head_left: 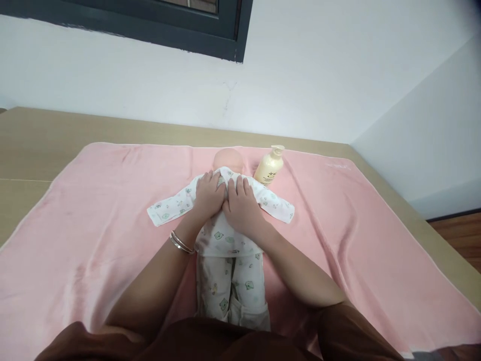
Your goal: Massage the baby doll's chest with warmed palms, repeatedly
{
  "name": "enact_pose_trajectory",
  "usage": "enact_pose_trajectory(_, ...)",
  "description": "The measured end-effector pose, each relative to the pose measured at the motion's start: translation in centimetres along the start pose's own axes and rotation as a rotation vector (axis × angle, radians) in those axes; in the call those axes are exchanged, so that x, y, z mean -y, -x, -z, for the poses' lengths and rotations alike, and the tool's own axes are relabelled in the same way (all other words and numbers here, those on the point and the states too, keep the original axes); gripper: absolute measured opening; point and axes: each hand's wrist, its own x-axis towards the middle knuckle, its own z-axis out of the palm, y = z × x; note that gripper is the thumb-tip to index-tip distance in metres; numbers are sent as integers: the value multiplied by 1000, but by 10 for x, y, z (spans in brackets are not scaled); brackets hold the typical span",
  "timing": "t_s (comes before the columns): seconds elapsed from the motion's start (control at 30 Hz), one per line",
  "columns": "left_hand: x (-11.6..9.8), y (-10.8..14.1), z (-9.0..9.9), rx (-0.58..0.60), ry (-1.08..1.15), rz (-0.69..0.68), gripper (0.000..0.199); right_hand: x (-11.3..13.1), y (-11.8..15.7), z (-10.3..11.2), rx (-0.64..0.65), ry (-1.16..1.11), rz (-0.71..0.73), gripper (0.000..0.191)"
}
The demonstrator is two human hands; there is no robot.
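Note:
A baby doll in a white printed top (pixel 230 244) and matching trousers (pixel 248 283) lies stretched out, its sleeves spread to both sides. Its bare, smooth head (pixel 228 158) points away from me; no face shows. My left hand (pixel 209 193) rests flat on the left of the doll's upper body, fingers extended, with bracelets on the wrist. Flat on the right side of the same upper body is my right hand (pixel 242 204), fingers stretched out. The thumbs nearly meet in the middle. Neither hand grips anything. Both hands cover much of the doll's chest or back; which one cannot be told.
A cream pump bottle (pixel 269 168) stands just right of the doll's head, close to its sleeve. Under everything spreads a wrinkled pink blanket (pixel 112 215) on a wooden table (pixel 48 130). Beyond the table's far edge rises a white wall (pixel 300 75) with a dark window frame (pixel 225 47).

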Motion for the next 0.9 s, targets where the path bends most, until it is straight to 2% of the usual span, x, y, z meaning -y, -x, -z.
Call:
enact_pose_trajectory(0.17, -12, 7, -2, -44, 18, 39, 51, -24, -25, -2, 8, -112, -65, 60)
enact_pose_trajectory(0.3, -20, 8, 7, -19, 21, 96, 51, -34, -34, -9, -57, -101, -95, 60)
enact_pose_trajectory(0.43, -33, 15, 21, 104, -3, 135, 54, -38, -35, -9, -49, -71, -54, 61)
enact_pose_trajectory(0.57, -39, 19, 34, 222, 0, 75, 54, -45, -36, 0, 36, -45, 42, 62)
enact_pose_trajectory(0.7, -24, 7, 32, 230, 45, 63, 55, -29, -21, 4, 21, 39, 39, 62)
enact_pose_trajectory(0.8, -11, 0, 22, 154, 71, 48, 53, -9, -5, 4, -23, 82, 44, 60)
enact_pose_trajectory(0.9, -11, 5, 18, 91, 29, -39, 50, -7, -5, 7, 12, 12, 47, 59)
